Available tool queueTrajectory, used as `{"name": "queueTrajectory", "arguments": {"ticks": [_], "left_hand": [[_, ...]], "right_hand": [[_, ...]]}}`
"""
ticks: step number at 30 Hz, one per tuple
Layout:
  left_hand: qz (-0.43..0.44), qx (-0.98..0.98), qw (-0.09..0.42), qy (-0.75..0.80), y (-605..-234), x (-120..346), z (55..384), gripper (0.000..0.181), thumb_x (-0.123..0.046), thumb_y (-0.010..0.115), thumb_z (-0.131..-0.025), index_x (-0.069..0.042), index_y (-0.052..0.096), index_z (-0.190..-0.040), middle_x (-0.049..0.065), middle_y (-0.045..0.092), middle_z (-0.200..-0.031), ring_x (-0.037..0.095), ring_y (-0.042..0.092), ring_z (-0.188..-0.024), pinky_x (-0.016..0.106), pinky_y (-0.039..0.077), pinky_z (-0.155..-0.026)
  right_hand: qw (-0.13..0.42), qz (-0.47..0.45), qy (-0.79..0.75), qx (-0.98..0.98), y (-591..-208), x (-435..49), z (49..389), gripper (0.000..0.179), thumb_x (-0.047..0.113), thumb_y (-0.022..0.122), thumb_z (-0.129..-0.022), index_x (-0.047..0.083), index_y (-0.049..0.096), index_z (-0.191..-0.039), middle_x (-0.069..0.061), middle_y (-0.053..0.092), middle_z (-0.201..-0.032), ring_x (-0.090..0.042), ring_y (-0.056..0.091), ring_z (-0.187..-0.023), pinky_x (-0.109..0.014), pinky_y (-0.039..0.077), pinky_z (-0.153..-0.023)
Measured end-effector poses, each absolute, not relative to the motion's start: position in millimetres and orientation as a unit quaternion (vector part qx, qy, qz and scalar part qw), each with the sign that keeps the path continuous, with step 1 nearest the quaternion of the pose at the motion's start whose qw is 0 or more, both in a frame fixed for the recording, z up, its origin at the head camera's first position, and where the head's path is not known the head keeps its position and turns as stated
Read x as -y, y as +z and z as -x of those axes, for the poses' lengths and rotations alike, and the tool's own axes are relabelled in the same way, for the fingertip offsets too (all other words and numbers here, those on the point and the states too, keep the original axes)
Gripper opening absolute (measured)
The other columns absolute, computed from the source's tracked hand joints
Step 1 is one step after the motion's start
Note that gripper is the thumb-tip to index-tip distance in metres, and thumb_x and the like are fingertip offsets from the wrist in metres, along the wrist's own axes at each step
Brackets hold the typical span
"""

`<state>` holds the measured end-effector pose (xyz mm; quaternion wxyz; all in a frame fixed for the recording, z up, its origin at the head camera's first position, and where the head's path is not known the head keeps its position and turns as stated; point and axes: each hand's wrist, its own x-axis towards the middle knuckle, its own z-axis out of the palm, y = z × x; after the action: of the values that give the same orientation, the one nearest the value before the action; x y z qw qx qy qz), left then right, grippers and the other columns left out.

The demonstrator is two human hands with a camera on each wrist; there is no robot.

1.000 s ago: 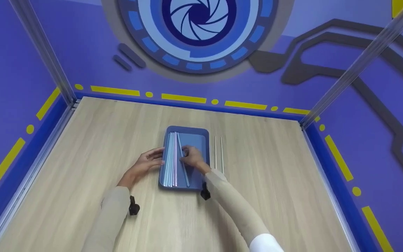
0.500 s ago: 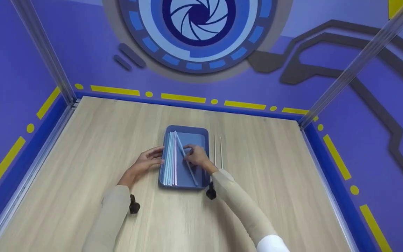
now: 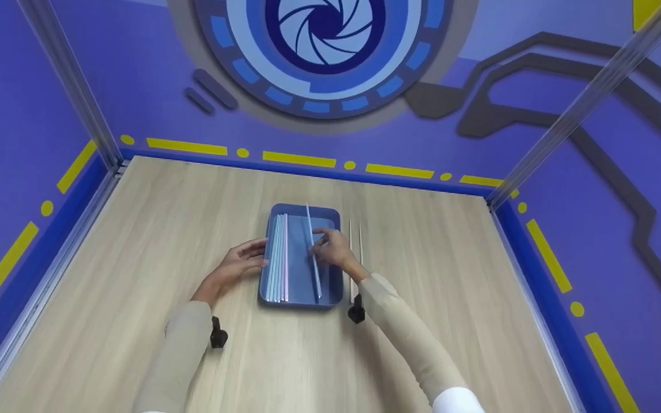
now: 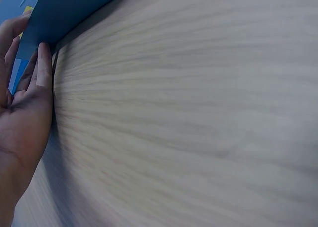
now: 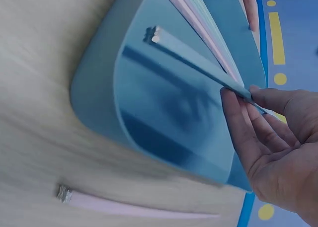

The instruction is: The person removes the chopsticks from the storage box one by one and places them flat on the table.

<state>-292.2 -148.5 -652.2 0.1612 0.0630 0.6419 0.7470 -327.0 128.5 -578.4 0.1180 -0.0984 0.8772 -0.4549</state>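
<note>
A blue rectangular tray (image 3: 300,306) lies on the table, with a row of light-blue and pink chopsticks (image 3: 277,258) along its left side. My right hand (image 3: 333,250) pinches a light-blue chopstick (image 3: 316,275) between thumb and fingers, over the right part of the tray. In the right wrist view this chopstick (image 5: 198,63) slants above the tray floor, its thick end towards the near wall. My left hand (image 3: 233,269) has its fingers stretched against the tray's left wall; the left wrist view shows fingers (image 4: 44,63) touching the outside of that wall.
Two pale chopsticks (image 3: 361,244) lie side by side on the wooden table (image 3: 422,275), just right of the tray and partly behind the right forearm. Blue printed panels (image 3: 152,103) with metal posts enclose the table at the back and sides.
My right hand has moved right, carrying the light-blue chopstick away from the row. The chopstick now stands apart and is less slanted. My left hand has stayed at the tray's left wall.
</note>
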Motion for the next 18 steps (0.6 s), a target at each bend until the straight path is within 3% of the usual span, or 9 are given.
{"name": "queueTrajectory", "arguments": {"ticks": [5, 11, 18], "left_hand": [[-0.057, -0.646, 0.161, 0.744, -653, 147, 292, 0.069, -0.001, 0.073, -0.091, -0.001, 0.042, -0.154, 0.025, 0.043, -0.157, 0.033, 0.047, -0.142, 0.02, 0.054, -0.102], [-0.049, -0.648, 0.166, 0.742, -653, 147, 292, 0.069, 0.0, 0.072, -0.092, -0.003, 0.043, -0.154, 0.023, 0.044, -0.157, 0.035, 0.045, -0.145, 0.019, 0.053, -0.103], [-0.06, -0.643, 0.168, 0.745, -653, 149, 291, 0.068, 0.0, 0.071, -0.093, -0.003, 0.042, -0.154, 0.024, 0.041, -0.159, 0.037, 0.042, -0.146, 0.018, 0.053, -0.102]], "right_hand": [[0.113, 0.085, -0.501, -0.854, -575, -140, 326, 0.048, -0.004, 0.071, -0.09, -0.01, 0.056, -0.135, -0.026, 0.072, -0.096, -0.034, 0.075, -0.074, -0.04, 0.066, -0.062], [0.093, 0.067, -0.502, -0.857, -567, -161, 324, 0.047, -0.002, 0.069, -0.093, -0.007, 0.055, -0.138, -0.021, 0.069, -0.099, -0.025, 0.072, -0.081, -0.043, 0.066, -0.07], [0.069, 0.04, -0.509, -0.857, -562, -189, 325, 0.047, -0.005, 0.068, -0.093, -0.008, 0.055, -0.138, -0.024, 0.071, -0.097, -0.039, 0.074, -0.083, -0.056, 0.064, -0.076]]}}
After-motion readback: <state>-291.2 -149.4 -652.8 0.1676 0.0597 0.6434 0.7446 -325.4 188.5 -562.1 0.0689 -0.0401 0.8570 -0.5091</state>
